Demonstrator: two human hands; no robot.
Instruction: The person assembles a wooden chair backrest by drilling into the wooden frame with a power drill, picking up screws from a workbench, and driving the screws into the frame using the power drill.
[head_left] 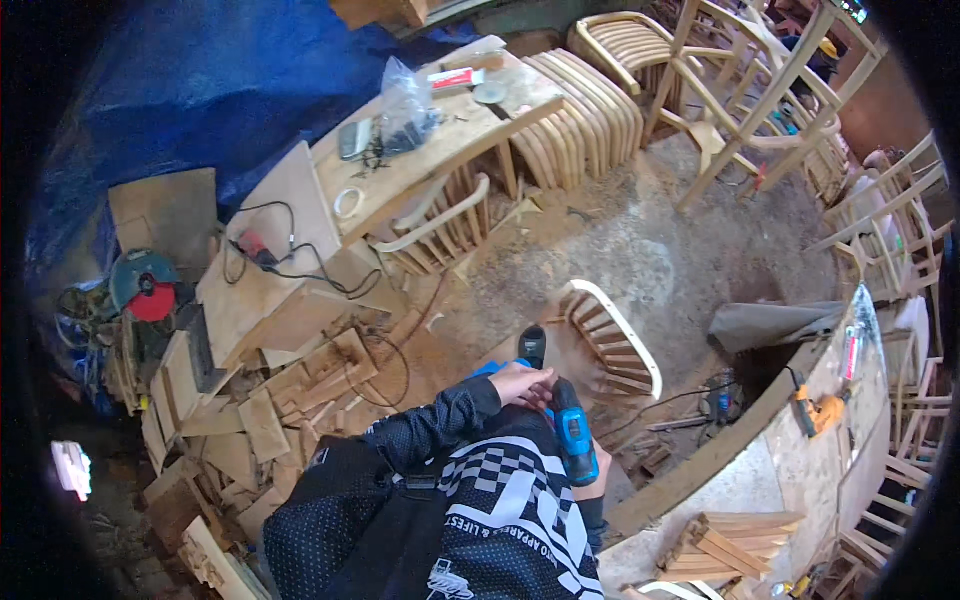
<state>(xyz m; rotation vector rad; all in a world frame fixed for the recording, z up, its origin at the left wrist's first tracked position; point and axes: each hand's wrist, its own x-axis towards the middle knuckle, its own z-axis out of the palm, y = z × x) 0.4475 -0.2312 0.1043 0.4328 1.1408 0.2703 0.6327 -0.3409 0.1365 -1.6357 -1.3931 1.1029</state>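
A blue and black cordless drill (574, 435) is held close to my body, its dark front end pointing away from me. My right hand (598, 474) grips it from the right side, mostly hidden behind the tool's body. Just left of the drill's front end is my left hand (522, 384), with its fingers curled in a pinch. Whatever lies between those fingertips is too small to make out. Beyond my hands, a pale wooden chair back (612, 345) with slats stands on the dusty floor.
A wooden workbench (455, 118) at upper left carries a plastic bag and tape. Curved chair parts (590, 115) are stacked beside it. Wood offcuts (265, 425) litter the left. Another bench (790, 470) at right holds an orange power tool (822, 413) and wood strips (735, 545). Cables cross the floor.
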